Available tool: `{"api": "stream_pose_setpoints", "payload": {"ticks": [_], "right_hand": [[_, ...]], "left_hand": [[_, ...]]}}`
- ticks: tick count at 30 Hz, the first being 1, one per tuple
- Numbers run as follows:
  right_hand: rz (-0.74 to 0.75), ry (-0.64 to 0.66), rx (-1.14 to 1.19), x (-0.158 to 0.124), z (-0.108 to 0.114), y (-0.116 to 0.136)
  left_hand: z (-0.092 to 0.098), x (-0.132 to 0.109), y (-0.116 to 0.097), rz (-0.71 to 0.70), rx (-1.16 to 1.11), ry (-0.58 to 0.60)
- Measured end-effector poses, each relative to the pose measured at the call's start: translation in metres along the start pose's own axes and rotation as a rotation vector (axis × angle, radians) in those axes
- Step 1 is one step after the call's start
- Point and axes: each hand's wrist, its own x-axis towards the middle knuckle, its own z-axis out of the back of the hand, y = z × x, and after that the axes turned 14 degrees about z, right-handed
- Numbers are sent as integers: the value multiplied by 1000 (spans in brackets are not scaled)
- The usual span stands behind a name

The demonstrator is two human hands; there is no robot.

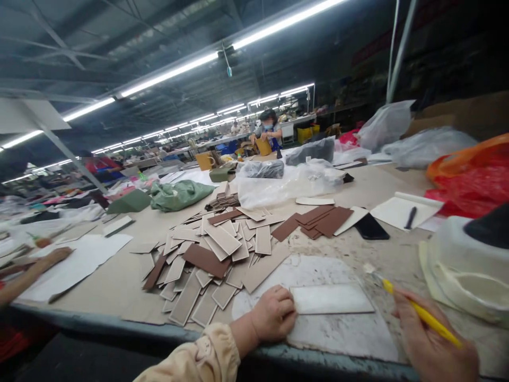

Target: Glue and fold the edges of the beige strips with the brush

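Observation:
My right hand (437, 331) grips a brush (425, 317) by its yellow handle, with the bristles pointing left just off the end of a pale rectangular panel (332, 300). The panel lies flat, its top looking wet and whitish, on a stained white sheet (342, 339). At the panel's left end my left hand (276, 313) is closed, fingers curled against the edge; the fingertips are hidden. Beyond it spreads a loose heap of beige-backed panels (222, 241), some showing brown faces.
Right of the brush stands a cut-open white plastic container (473, 281). Brown pieces (328, 218), a black phone (371, 227) and a pad (403, 209) with a black pen lie behind. Plastic bags (290, 180) cover the far side. Another person's arm (47, 260) rests at left.

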Motion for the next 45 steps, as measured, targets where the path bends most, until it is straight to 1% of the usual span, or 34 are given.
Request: {"api": "stream_pose_setpoints", "payload": {"ticks": [2,4,5,7,8,10,12,14,17,22,24,25,28,30,32,35,38,40,43,45], "right_hand": [[2,-37,71,2,-1,1],[22,-56,110,5,-1,1],[36,-58,117,6,-1,1],[74,-70,120,8,0,1],[95,-78,121,9,0,1],[131,-91,125,10,0,1],[152,-106,136,10,-1,1],[166,-116,158,9,-4,1],[197,-109,188,7,-7,1],[234,-89,191,4,-10,3],[230,-88,183,3,-10,5],[228,-86,188,2,-11,6],[220,-48,280,-2,-13,12],[204,2,387,-4,-15,18],[176,56,469,-6,-18,24],[126,131,536,-8,-20,32],[87,200,583,-9,-19,38],[67,223,601,-8,-19,40],[11,220,605,-6,-17,39],[-45,181,599,-3,-16,33]], "left_hand": [[9,-2,3,129,36,-72],[22,-3,13,320,157,-144],[29,-4,19,413,236,-159],[42,-6,34,540,359,-118],[47,-7,41,561,389,-77],[55,-9,53,554,396,-13],[59,-11,59,532,365,-10],[61,-12,62,546,324,-41],[64,-12,62,611,275,-58],[74,-16,55,676,271,-27],[78,-22,53,688,253,-47],[80,-27,52,691,237,-75],[84,-42,45,650,151,-208],[84,-50,38,565,71,-281],[81,-54,27,450,-9,-304],[71,-49,8,312,-113,-258],[55,-34,-8,233,-189,-186],[44,-21,-16,183,-229,-148],[31,-4,-20,88,-288,-115],[27,5,-16,50,-303,-139]]}}
